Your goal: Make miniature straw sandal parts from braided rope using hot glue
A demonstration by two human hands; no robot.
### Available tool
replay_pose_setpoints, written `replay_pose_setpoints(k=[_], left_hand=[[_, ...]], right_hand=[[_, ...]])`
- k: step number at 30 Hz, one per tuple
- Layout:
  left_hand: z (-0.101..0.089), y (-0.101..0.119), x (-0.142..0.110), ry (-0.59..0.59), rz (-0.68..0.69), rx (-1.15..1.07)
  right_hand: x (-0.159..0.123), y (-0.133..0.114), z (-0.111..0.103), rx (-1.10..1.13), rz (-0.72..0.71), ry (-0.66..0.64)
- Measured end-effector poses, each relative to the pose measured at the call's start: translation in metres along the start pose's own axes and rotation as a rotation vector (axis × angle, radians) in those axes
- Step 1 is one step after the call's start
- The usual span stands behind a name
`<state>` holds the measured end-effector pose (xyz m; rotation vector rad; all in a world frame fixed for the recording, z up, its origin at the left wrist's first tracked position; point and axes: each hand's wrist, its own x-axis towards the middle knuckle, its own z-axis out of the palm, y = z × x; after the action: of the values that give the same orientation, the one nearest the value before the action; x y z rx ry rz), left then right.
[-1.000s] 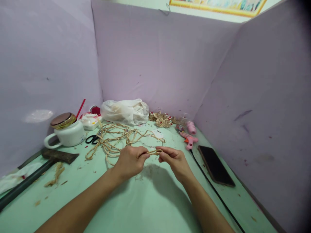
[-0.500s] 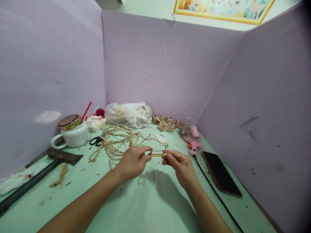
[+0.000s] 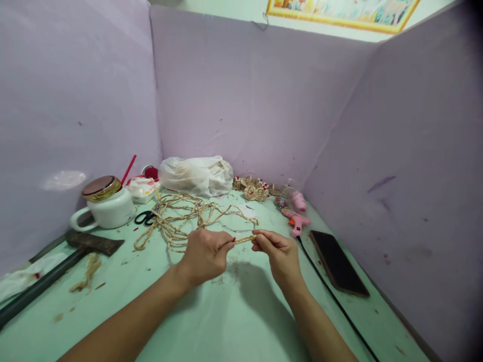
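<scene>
Between my two hands a short stretch of twisted straw cord (image 3: 244,240) is held out above the table. My left hand (image 3: 207,254) is closed, thumb and forefinger pinching the cord's left end, where a small red bit shows at the fingertips. The other end sits in a pinch of my right hand (image 3: 277,254). Just beyond my hands lies a loose tangle of the same straw cord (image 3: 177,216); whether the held piece joins it I cannot tell. Black-handled scissors (image 3: 145,217) rest at the tangle's left side.
On the left are a hammer (image 3: 90,243) and a white mug (image 3: 113,208) with a gold-rimmed lid. At the back lie a white plastic bag (image 3: 196,176) and woven straw ornaments (image 3: 254,191). To the right are a pink glue gun (image 3: 296,223), its black cable and a phone (image 3: 337,262).
My left hand has turned and curled its fingers in tighter on the cord's end. My right hand keeps its pinch. The whole view has shifted slightly.
</scene>
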<state>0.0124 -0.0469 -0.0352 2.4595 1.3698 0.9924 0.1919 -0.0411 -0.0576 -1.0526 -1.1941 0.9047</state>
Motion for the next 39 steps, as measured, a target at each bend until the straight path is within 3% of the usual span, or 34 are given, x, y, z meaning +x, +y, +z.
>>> replay_pose_setpoints(k=[3, 9, 13, 17, 24, 30, 34, 39], left_hand=[[0.003, -0.001, -0.001, 0.021, 0.055, 0.060], [0.003, -0.010, -0.001, 0.028, 0.094, 0.154], [0.008, -0.009, -0.003, 0.001, 0.140, 0.172], [0.010, -0.005, -0.004, -0.033, 0.196, 0.114], [0.007, -0.016, -0.002, -0.081, 0.196, -0.096], [0.012, -0.025, -0.002, -0.051, 0.213, -0.026], [0.016, -0.034, -0.003, -0.006, 0.199, 0.118], [0.026, -0.037, -0.007, 0.071, 0.274, 0.307]], right_hand=[[0.001, 0.005, 0.001, -0.069, -0.052, 0.019], [0.002, -0.003, -0.005, -0.228, -0.208, -0.221], [-0.002, -0.003, -0.002, -0.396, -0.350, -0.313], [-0.008, -0.003, 0.001, -0.479, -0.393, -0.378], [-0.002, -0.006, -0.009, -0.455, -0.233, -0.375], [0.001, -0.003, -0.005, -0.424, -0.111, -0.331], [0.041, 0.000, -0.016, -0.453, 0.047, -0.316], [0.148, 0.019, -0.044, -0.608, 0.125, -0.072]])
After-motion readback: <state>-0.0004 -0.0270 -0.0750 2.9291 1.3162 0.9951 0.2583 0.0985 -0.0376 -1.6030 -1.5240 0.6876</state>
